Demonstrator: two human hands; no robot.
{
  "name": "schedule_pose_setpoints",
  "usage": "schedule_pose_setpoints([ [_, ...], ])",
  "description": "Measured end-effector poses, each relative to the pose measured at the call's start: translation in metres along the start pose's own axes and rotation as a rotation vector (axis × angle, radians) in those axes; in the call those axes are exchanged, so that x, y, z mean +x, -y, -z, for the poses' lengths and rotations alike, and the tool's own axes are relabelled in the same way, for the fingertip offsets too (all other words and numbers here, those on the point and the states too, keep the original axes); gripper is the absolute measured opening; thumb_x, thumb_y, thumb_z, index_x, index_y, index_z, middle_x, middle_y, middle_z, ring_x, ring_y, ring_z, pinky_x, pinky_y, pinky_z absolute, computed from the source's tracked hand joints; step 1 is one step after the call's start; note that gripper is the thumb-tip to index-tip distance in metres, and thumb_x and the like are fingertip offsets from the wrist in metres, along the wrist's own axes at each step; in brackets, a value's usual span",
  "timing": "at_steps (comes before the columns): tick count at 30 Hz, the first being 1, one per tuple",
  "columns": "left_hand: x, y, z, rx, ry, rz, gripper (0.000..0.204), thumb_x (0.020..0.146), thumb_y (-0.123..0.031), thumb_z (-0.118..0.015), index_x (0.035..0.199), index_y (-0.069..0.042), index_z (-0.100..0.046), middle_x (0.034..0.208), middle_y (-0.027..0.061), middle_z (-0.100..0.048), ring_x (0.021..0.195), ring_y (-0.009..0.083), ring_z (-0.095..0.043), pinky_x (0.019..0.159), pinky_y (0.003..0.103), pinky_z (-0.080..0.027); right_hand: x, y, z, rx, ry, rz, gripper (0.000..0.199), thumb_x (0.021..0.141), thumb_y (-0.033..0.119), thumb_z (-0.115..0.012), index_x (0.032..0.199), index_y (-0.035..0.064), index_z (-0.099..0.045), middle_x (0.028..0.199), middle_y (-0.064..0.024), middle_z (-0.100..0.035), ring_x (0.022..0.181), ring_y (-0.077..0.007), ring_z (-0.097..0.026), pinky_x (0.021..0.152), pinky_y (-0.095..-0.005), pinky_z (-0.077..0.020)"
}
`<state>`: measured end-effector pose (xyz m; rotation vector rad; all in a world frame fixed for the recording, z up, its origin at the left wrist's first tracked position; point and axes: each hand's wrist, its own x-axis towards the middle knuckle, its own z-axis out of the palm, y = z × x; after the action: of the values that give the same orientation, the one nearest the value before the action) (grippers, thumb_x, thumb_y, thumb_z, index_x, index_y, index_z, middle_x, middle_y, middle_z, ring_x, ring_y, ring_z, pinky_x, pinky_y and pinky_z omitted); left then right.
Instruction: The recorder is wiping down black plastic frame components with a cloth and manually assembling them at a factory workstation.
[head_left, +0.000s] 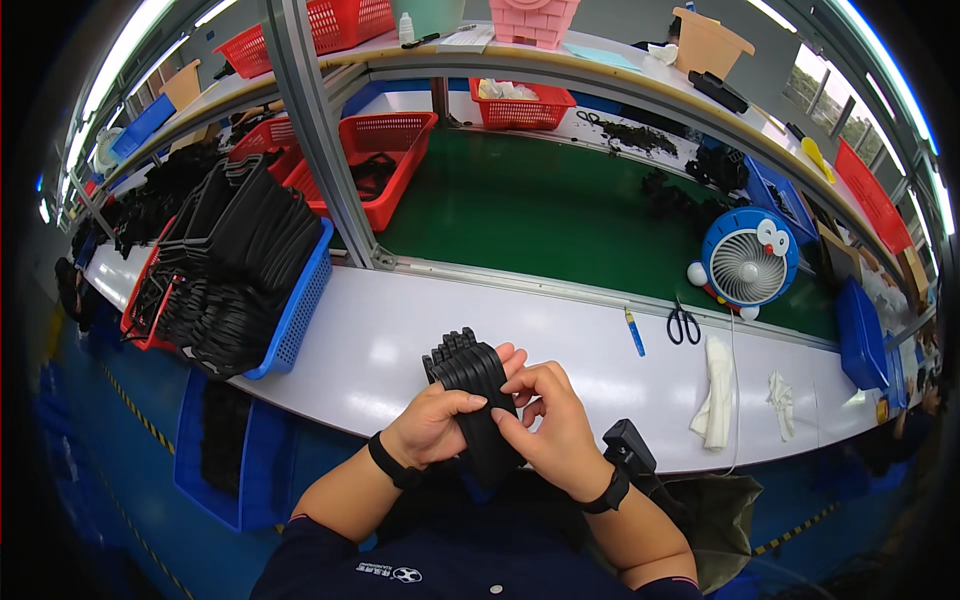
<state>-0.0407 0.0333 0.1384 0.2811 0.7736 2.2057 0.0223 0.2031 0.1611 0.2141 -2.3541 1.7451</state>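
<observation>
A stack of black curved strip-like parts (pixel 472 374), with notched ends at the top, is held over the near edge of the white table (pixel 380 320). Wrapped around the stack from the left, my left hand (pixel 428 424) has its thumb across the front and fingertips showing behind. My right hand (pixel 552 428) closes on the stack's right side, thumb and bent fingers against it. The lower end of the parts hangs toward my lap. What exactly these parts are cannot be made out.
A blue basket (pixel 300 300) heaped with black frame-like parts (pixel 225 250) stands at left. Black-handled scissors (pixel 684 325), a blue-and-yellow pen-like tool (pixel 634 332), a white cloth (pixel 716 395) and a blue fan (pixel 748 258) lie at right. A green belt (pixel 540 210) runs behind, below a shelf.
</observation>
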Motion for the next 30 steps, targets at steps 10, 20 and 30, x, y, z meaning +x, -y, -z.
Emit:
schedule_pose_setpoints([
  [10,0.001,-0.006,0.000,-0.024,0.013,-0.020,0.084,0.085,0.000,-0.051,0.158,0.004,-0.010,0.165,0.0236,-0.014,0.154,0.0345,-0.018,0.124,0.049,-0.022,-0.011,0.002,0.005,-0.016,-0.007,0.008,0.017,0.083,0.003,-0.072,0.098,0.0049,-0.064,0.099,-0.0062,-0.055,0.084,-0.0162,-0.055,0.068,-0.0273,-0.0466],
  [20,0.001,-0.001,0.001,-0.030,0.020,-0.028,0.082,0.085,0.002,-0.049,0.158,0.003,-0.011,0.165,0.0231,-0.014,0.154,0.0336,-0.017,0.125,0.048,-0.019,-0.014,0.001,0.001,-0.085,0.044,0.020,0.017,0.082,-0.001,-0.070,0.097,0.0045,-0.064,0.098,-0.0052,-0.055,0.080,-0.0145,-0.052,0.072,-0.0262,-0.0453],
  [30,0.001,-0.014,0.003,-0.040,0.051,-0.024,0.078,0.092,-0.014,-0.053,0.158,0.002,-0.014,0.164,0.0232,-0.018,0.153,0.0353,-0.020,0.124,0.047,-0.023,-0.032,0.003,-0.010,-0.633,0.353,0.426,0.073,0.094,0.040,-0.064,0.151,0.0021,-0.038,0.158,-0.0187,-0.037,0.148,-0.0328,-0.033,0.122,-0.0460,-0.0225],
])
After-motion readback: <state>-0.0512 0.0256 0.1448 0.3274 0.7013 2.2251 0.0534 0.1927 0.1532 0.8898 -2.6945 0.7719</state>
